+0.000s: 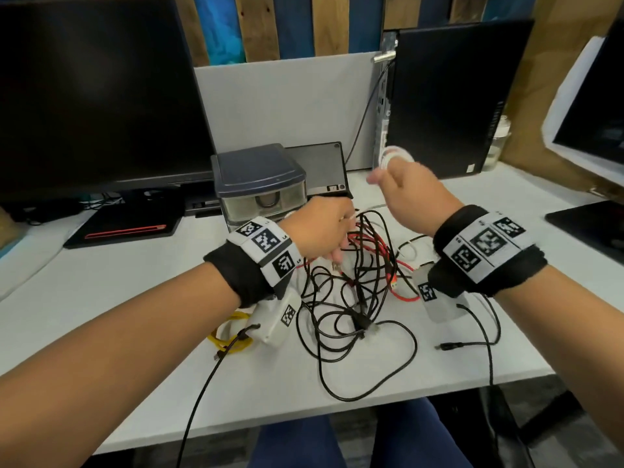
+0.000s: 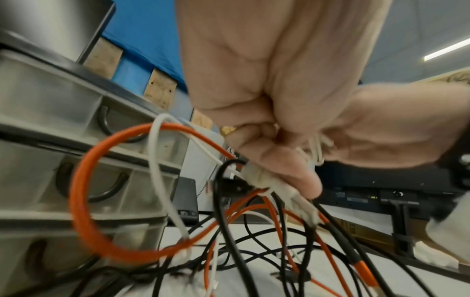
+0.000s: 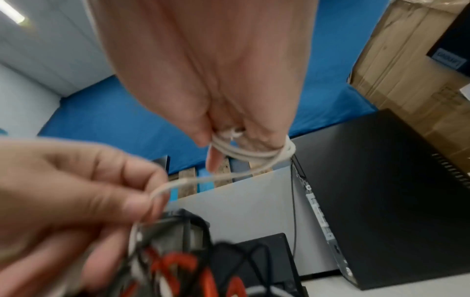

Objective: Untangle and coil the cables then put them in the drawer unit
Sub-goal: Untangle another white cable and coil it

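A tangle of black, red and white cables (image 1: 358, 285) lies on the white table (image 1: 118, 298), in front of the grey drawer unit (image 1: 260, 187). My left hand (image 1: 337, 244) grips a white cable above the tangle, its fingers (image 2: 269, 170) curled round the strand, and an orange loop (image 2: 84, 180) hangs beside it. My right hand (image 1: 388, 170) is raised to the right of the drawer unit, and a white cable coil (image 3: 254, 153) is wound round its fingers (image 3: 264, 138). The white strand (image 3: 193, 180) runs from that coil to my left hand (image 3: 142, 201). A yellow coiled cable (image 1: 229, 336) sits under my left wrist.
A large dark monitor (image 1: 94, 96) stands at the back left with a black pad (image 1: 125, 224) below it. A black computer tower (image 1: 456, 96) stands at the back right, and a second screen (image 1: 594, 106) at the far right. Black cable loops (image 1: 337, 383) reach the table's front edge.
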Motion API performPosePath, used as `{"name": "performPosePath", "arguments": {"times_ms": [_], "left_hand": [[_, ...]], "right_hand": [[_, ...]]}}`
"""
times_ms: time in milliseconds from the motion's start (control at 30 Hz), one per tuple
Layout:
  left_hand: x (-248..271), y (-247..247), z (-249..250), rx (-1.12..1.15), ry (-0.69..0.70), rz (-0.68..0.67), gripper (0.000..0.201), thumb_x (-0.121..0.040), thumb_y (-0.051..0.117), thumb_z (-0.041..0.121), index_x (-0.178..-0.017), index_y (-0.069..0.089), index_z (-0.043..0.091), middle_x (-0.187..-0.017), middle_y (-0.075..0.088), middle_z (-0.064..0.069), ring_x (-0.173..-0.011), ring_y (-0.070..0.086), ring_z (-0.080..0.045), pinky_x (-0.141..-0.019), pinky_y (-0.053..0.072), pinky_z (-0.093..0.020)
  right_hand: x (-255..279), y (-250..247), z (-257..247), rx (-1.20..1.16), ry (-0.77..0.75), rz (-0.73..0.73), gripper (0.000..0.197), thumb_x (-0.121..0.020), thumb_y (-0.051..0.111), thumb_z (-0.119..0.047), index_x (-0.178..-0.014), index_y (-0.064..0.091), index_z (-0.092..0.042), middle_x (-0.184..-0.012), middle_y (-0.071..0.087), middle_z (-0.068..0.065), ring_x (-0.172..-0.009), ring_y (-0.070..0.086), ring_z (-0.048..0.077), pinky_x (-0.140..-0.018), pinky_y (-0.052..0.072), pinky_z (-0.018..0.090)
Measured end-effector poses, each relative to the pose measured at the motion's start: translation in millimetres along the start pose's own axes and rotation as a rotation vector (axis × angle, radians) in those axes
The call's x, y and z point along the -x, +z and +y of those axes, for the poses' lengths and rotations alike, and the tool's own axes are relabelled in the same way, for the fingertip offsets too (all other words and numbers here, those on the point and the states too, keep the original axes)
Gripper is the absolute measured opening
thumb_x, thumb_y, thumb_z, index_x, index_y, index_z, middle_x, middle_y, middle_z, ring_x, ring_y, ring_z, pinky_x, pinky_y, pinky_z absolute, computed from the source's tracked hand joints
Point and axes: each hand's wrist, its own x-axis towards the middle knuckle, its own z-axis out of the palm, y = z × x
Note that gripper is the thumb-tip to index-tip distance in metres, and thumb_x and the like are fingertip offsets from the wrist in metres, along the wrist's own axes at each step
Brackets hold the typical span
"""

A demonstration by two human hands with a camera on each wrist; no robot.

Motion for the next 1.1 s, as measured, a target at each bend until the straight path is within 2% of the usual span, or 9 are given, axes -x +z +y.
{"name": "performPosePath", "arguments": {"times_ms": [133, 267, 400, 500, 600, 700, 767, 967, 1100], "left_hand": [[-2, -9, 9, -0.022, 0.081, 0.219, 0.018, -0.100, 0.040, 0.021, -0.093, 0.054, 0.012, -0.076, 0.068, -0.006, -0.060, 0.068, -0.010, -0.063, 0.059, -0.035], [-6, -15, 10, -0.113, 0.127, 0.384, 0.019, -0.097, 0.044, 0.027, -0.095, 0.058, 0.015, -0.076, 0.067, -0.004, -0.071, 0.066, -0.022, -0.069, 0.055, -0.041], [-6, -13, 10, -0.329, 0.139, 0.356, 0.022, -0.097, 0.043, 0.032, -0.088, 0.056, 0.017, -0.075, 0.057, 0.003, -0.075, 0.058, -0.022, -0.063, 0.043, -0.032], [-7, -4, 3, -0.457, 0.142, 0.222, 0.018, -0.093, 0.050, 0.036, -0.089, 0.056, 0.019, -0.090, 0.051, 0.001, -0.086, 0.054, -0.021, -0.070, 0.040, -0.032], [-9, -1, -2, -0.286, 0.093, 0.141, 0.020, -0.090, 0.059, 0.032, -0.105, 0.061, 0.018, -0.107, 0.044, -0.005, -0.095, 0.050, -0.020, -0.085, 0.044, -0.033], [-13, -10, -3, -0.243, 0.101, 0.184, 0.016, -0.095, 0.052, 0.014, -0.102, 0.065, 0.014, -0.106, 0.056, -0.006, -0.075, 0.049, -0.009, -0.067, 0.042, -0.019], [-14, -19, -4, -0.178, 0.059, 0.233, 0.021, -0.096, 0.047, 0.010, -0.101, 0.067, 0.014, -0.096, 0.061, -0.001, -0.061, 0.048, -0.002, -0.051, 0.036, -0.011], [-26, -38, -7, 0.402, -0.130, 0.498, 0.021, -0.093, 0.051, 0.008, -0.081, 0.066, 0.017, -0.070, 0.064, -0.004, -0.051, 0.062, -0.011, -0.052, 0.053, -0.022], [-26, -29, -6, 0.656, -0.133, 0.487, 0.014, -0.090, 0.056, 0.008, -0.102, 0.058, 0.017, -0.096, 0.067, -0.007, -0.082, 0.070, -0.019, -0.069, 0.059, -0.027]], "right_hand": [[2, 5, 6, 0.120, 0.043, -0.175, 0.033, -0.102, 0.036, -0.023, -0.103, 0.058, 0.002, -0.092, 0.064, 0.013, -0.076, 0.055, 0.023, -0.056, 0.037, 0.018], [5, -1, 3, 0.011, 0.035, -0.164, 0.044, -0.100, 0.034, -0.042, -0.089, 0.060, -0.008, -0.077, 0.053, 0.000, -0.076, 0.052, 0.019, -0.065, 0.040, 0.030], [3, -4, 5, 0.035, 0.006, -0.176, 0.052, -0.097, 0.042, -0.045, -0.078, 0.053, 0.002, -0.072, 0.047, 0.007, -0.067, 0.045, 0.021, -0.067, 0.046, 0.044], [1, -4, 4, -0.192, 0.038, -0.128, 0.041, -0.098, 0.042, -0.037, -0.069, 0.055, -0.011, -0.064, 0.048, 0.003, -0.064, 0.046, 0.021, -0.069, 0.048, 0.043], [2, -3, 0, -0.413, 0.033, -0.107, 0.037, -0.101, 0.041, -0.027, -0.068, 0.054, -0.014, -0.056, 0.050, 0.001, -0.053, 0.045, 0.012, -0.059, 0.042, 0.026], [1, -7, -1, -0.470, 0.025, -0.082, 0.035, -0.102, 0.039, -0.023, -0.071, 0.054, -0.014, -0.060, 0.058, 0.001, -0.048, 0.044, 0.004, -0.053, 0.040, 0.016], [-2, -14, -1, -0.476, 0.023, -0.038, 0.035, -0.101, 0.040, -0.023, -0.071, 0.054, -0.014, -0.060, 0.059, 0.001, -0.050, 0.044, 0.005, -0.054, 0.039, 0.017], [-11, -25, 6, -0.355, -0.011, 0.027, 0.036, -0.092, 0.049, -0.035, -0.069, 0.060, -0.010, -0.065, 0.043, 0.010, -0.064, 0.044, 0.023, -0.063, 0.037, 0.036], [-9, -24, 10, -0.244, 0.002, -0.072, 0.037, -0.092, 0.054, -0.033, -0.088, 0.064, 0.003, -0.071, 0.044, 0.007, -0.065, 0.036, 0.022, -0.061, 0.033, 0.034]]}}
